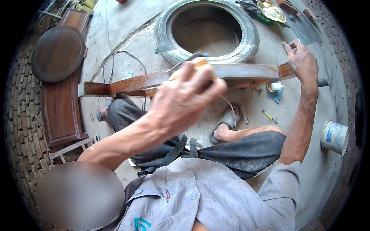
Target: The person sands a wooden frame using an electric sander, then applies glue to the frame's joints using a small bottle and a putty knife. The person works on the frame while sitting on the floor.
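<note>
Head view: left hand (185, 101) fingers are clamping a pale block (192, 67) onto the left-right wooden rail (216, 75); right hand (302, 61) is gripping its end.

Hands (185, 100) on curved wooden rail (246, 72)

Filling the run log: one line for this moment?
left hand: shut on pad | right hand: shut on wood rail end | tyre behind

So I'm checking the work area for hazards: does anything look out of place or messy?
Yes. A black cable loops loose over the concrete floor behind the wooden rail, and a small yellow tool lies loose by the sandalled foot. No spills visible.
</note>
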Available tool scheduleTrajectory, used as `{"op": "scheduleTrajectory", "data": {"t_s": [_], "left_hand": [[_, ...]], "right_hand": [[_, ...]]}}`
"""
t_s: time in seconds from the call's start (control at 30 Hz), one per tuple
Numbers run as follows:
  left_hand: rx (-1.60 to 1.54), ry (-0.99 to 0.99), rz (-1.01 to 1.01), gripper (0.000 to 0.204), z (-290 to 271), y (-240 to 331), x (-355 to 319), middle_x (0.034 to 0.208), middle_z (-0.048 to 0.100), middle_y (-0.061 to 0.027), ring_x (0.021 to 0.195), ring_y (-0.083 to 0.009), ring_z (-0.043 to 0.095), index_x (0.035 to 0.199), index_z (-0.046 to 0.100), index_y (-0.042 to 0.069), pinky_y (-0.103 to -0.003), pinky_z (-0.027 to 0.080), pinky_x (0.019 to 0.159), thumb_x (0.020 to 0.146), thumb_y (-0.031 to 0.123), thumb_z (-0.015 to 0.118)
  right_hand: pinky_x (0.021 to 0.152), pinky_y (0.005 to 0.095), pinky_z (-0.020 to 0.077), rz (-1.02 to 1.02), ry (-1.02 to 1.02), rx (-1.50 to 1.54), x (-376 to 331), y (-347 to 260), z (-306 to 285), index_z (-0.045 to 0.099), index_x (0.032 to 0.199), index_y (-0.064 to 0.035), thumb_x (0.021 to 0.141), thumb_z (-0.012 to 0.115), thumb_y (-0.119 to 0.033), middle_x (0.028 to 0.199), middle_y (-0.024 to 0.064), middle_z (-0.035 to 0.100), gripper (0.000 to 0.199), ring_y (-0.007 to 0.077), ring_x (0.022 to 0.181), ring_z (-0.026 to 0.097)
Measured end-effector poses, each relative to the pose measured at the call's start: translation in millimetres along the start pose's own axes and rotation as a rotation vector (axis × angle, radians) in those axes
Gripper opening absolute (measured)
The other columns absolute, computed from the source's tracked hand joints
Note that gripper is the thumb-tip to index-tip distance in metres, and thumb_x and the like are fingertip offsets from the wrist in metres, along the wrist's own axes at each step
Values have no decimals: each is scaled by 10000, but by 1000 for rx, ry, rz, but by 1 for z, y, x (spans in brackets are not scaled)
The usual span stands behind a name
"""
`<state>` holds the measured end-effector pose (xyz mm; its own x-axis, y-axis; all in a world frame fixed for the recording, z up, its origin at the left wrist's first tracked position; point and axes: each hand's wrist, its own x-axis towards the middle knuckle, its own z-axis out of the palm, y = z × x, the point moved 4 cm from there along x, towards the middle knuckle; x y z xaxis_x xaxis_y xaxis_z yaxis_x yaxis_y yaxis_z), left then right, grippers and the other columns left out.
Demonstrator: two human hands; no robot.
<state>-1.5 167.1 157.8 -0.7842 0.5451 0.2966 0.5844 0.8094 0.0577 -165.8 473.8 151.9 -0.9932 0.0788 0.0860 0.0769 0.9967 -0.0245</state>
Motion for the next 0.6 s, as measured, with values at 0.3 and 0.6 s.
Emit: {"op": "scheduleTrajectory", "data": {"t_s": [0.3, 0.6], "left_hand": [[163, 148, 158, 365, 39, 68, 2, 1173, 529, -108, 1102, -304, 578, 1135, 581, 131, -331, 632, 575, 796, 212, 693], [90, 181, -155, 407, -6, -15, -75, 1170, 558, -80, 1103, -323, 605, 1123, 657, 172, -349, 643, 595, 746, 63, 766]], "right_hand": [[882, 490, 537, -22, -26, 56, 2, -1, 6, 725, 1121, -105, 1001, 571, -527, 1037, 218, 745, 465, 420, 1005, 706], [893, 478, 542, 13, 30, 22, -4, 8, -9, 734, 1123, -116, 985, 582, -530, 1044, 192, 753, 462, 399, 1017, 708]]}}
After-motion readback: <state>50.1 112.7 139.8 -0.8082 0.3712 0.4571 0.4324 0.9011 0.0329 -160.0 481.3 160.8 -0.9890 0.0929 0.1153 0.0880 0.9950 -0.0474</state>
